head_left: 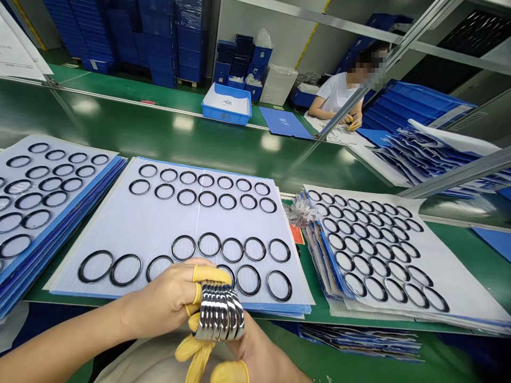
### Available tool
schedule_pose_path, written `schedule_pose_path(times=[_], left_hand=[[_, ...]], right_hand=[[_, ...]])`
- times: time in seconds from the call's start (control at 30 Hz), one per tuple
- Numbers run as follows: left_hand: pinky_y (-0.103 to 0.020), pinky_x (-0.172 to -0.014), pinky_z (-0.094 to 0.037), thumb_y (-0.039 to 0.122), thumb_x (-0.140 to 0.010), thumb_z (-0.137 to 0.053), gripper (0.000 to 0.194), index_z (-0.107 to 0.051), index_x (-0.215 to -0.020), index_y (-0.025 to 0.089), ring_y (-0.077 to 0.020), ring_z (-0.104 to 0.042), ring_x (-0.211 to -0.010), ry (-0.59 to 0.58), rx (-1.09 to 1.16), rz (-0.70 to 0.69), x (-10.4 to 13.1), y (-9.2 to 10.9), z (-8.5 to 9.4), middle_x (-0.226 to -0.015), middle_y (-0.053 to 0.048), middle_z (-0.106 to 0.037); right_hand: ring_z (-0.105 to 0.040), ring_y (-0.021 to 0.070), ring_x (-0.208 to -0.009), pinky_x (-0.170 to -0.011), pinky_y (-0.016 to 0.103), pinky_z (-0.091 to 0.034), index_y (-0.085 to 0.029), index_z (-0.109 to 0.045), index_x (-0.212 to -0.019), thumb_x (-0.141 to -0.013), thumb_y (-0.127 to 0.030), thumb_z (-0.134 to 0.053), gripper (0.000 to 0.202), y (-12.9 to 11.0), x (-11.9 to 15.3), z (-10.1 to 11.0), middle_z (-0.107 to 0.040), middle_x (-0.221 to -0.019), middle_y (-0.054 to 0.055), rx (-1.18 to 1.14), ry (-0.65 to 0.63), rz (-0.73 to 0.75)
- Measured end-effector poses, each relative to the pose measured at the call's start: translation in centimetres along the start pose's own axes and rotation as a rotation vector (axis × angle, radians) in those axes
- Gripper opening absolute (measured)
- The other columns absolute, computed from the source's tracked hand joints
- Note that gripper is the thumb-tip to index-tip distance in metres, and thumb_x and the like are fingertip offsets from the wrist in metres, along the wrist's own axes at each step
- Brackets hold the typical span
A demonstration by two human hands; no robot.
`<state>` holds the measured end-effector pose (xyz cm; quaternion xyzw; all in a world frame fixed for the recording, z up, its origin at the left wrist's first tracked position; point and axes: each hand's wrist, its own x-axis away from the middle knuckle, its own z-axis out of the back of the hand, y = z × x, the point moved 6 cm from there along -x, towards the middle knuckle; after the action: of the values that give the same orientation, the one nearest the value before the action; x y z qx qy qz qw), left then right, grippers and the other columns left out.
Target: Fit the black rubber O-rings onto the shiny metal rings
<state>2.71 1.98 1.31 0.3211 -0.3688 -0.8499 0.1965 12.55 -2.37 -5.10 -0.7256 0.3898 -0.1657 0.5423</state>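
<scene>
A stack of shiny metal rings point(221, 314) is held on edge between my two hands, low in the middle of the view. My left hand point(170, 295) comes from the left, its fingers in yellow finger cots bent against the upper and left side of the stack. From below right, my right hand point(255, 346) supports the rings, its yellow-capped fingers and thumb around the underside; part of its grip is hidden. Just beyond lies a white sheet point(147, 223) on a pile, bearing rows of dark-rimmed rings point(209, 244), with a bare band between rows.
More ring-covered sheets lie on a left pile point(91, 194) and a right pile point(451, 266). A clear plastic bag point(302, 211) sits between piles. Across the green bench point(131, 125) are a blue tray point(227, 114), a blue board point(285, 122) and a seated co-worker point(337, 93). A metal post point(359, 93) slants at right.
</scene>
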Motion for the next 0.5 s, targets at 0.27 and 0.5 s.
schedule_pose_path(times=[0.27, 0.5], left_hand=[[-0.03, -0.095, -0.046, 0.001, -0.089, -0.042, 0.026, -0.063, -0.095, 0.015, -0.0195, -0.06, -0.1, -0.076, -0.092, -0.059, -0.1, 0.4, 0.1, -0.104, -0.01, -0.068], [-0.027, -0.078, -0.046, 0.015, -0.091, -0.052, 0.019, -0.056, -0.073, 0.02, -0.0154, -0.057, -0.066, -0.523, -0.217, 0.219, 1.2, -1.0, 0.3, -0.069, 0.001, -0.062]], right_hand=[[-0.071, 0.0178, -0.065, -0.067, 0.029, -0.059, -0.016, -0.071, -0.102, -0.07, -0.05, -0.076, 0.047, 1.2, 0.5, 0.2, -0.075, -0.086, 0.009, -0.089, 0.077, -0.056], [-0.068, 0.0266, -0.092, -0.08, 0.033, -0.056, -0.015, -0.069, -0.105, -0.064, -0.066, -0.071, 0.066, 0.9, 0.4, 0.6, -0.072, -0.095, 0.01, 0.187, 0.058, -0.058]])
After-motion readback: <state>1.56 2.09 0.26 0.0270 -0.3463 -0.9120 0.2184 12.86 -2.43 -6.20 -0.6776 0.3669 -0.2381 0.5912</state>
